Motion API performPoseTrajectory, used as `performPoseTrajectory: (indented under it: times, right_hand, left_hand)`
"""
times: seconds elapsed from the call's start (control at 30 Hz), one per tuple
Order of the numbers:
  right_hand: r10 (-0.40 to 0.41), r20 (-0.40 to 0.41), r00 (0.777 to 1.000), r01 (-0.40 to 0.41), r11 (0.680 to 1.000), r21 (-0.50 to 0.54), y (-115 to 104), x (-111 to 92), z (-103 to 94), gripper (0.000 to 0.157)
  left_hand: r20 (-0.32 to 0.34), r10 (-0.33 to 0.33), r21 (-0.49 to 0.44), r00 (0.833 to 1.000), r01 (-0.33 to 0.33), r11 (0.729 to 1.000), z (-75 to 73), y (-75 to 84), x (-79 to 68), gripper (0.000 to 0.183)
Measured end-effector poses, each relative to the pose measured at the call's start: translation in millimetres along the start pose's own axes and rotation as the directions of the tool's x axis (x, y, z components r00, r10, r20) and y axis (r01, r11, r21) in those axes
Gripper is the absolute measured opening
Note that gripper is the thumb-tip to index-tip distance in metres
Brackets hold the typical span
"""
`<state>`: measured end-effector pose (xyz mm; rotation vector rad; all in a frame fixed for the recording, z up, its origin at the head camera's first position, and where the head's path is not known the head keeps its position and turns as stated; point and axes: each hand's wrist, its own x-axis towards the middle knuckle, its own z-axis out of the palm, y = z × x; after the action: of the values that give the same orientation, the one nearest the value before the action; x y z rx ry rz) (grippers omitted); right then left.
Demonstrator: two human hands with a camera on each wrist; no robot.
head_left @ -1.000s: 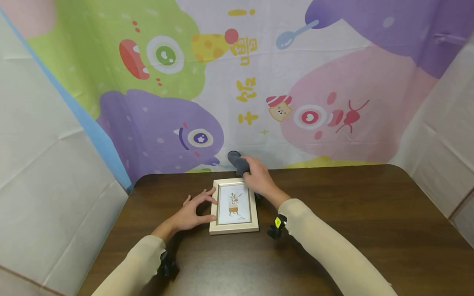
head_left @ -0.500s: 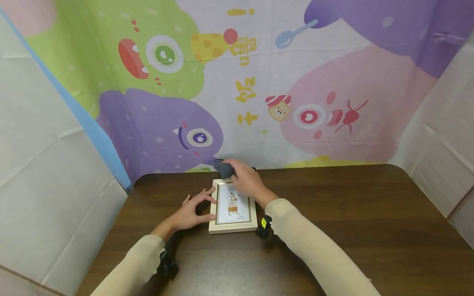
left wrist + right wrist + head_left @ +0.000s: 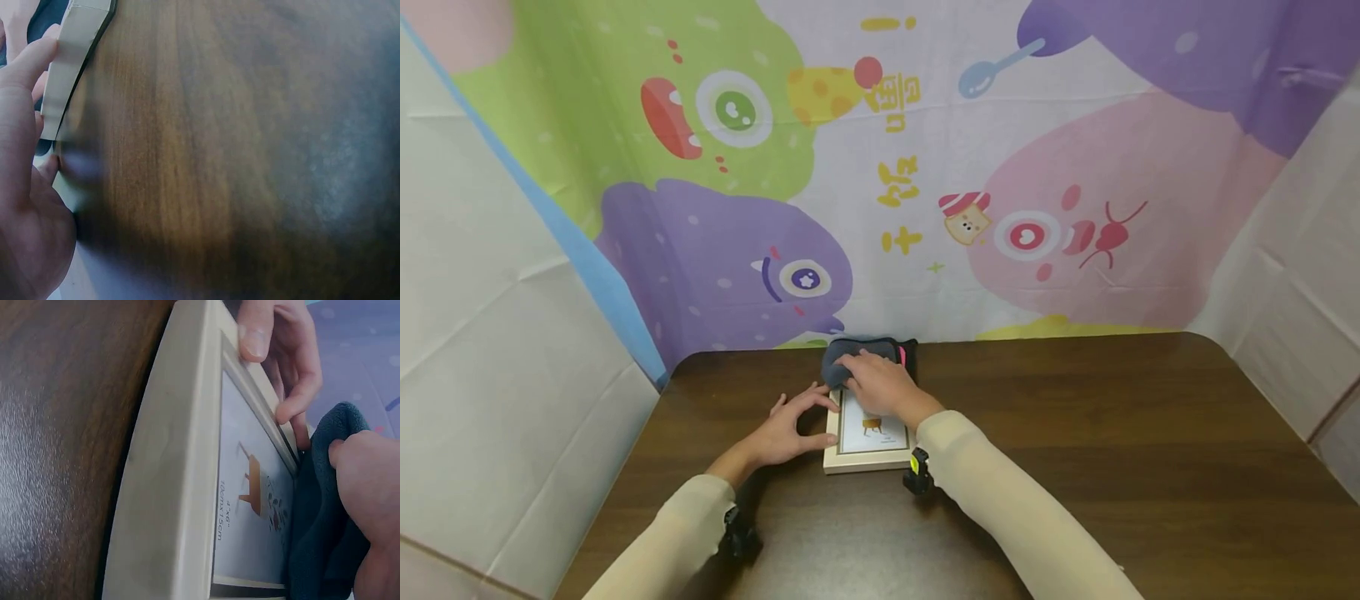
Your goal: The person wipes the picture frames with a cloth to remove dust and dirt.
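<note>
Through my head view I see the picture frame [image 3: 865, 463] lying near the far edge of the counter [image 3: 1112, 433]; the left hand [image 3: 781, 437], thumb and fingers apart, touches its left side, while the right hand [image 3: 882, 385] grips a dark cloth [image 3: 850, 348] over its upper end. My left wrist view shows the left hand against the frame's outer side. In my right wrist view, the cloth bunches across the print [image 3: 240, 487].

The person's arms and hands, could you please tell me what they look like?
The left sleeve and right sleeve are long, plain and cream-coloured. The left wrist device and right wrist device are small and black, the right one showing a yellow patch. The left hand and right hand wear no gloves.
</note>
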<state>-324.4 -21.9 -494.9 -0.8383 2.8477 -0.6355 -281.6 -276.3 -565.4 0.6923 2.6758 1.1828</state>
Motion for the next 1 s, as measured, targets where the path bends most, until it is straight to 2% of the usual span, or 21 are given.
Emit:
performPoseTrajectory:
  times: [0.17,0.4,0.67,0.7,0.8,0.9,0.93,1.0]
  right_hand:
    - [0.023,0.036,0.999,-0.021,0.998,-0.052,-5,2,2.6,0.045]
    - [0.007,0.027,1.000,-0.004,0.994,-0.111,-1,0,7.3,0.045]
    - [0.013,0.027,1.000,-0.008,0.987,-0.162,-8,-17,-9.2,0.046]
    - [0.004,0.015,1.000,-0.002,0.984,-0.179,-3,-15,-5.1,0.046]
    - [0.006,0.022,1.000,-0.002,0.980,-0.199,-5,-21,-12.7,0.046]
    - [0.003,0.018,1.000,0.001,0.978,-0.207,-2,-24,-16.5,0.047]
    - [0.010,0.025,1.000,-0.005,0.979,-0.203,-7,-30,-23.8,0.046]
    - [0.009,0.017,1.000,-0.005,0.977,-0.212,-4,-33,-26.0,0.046]
  left_hand:
    - [0.000,-0.020,0.010,1.000,0.020,1.000,-0.8,2.0,-1.8,0.045]
    - [-0.005,-0.002,0.013,1.000,0.002,1.000,0.5,5.8,-1.8,0.046]
    - [-0.010,0.002,-0.002,1.000,-0.002,1.000,2.2,9.3,-1.7,0.044]
    - [-0.005,0.001,-0.003,1.000,-0.001,1.000,0.3,16.9,-3.7,0.043]
    - [-0.006,0.002,0.009,1.000,-0.002,1.000,-0.1,16.0,-3.8,0.042]
    - [-0.019,0.031,0.018,0.999,-0.030,0.999,-0.7,18.0,-4.6,0.041]
    - [-0.026,0.037,0.023,0.999,-0.037,0.999,1.0,10.8,-3.0,0.041]
    - [-0.037,0.070,0.033,0.997,-0.068,0.997,0.4,13.0,-4.4,0.041]
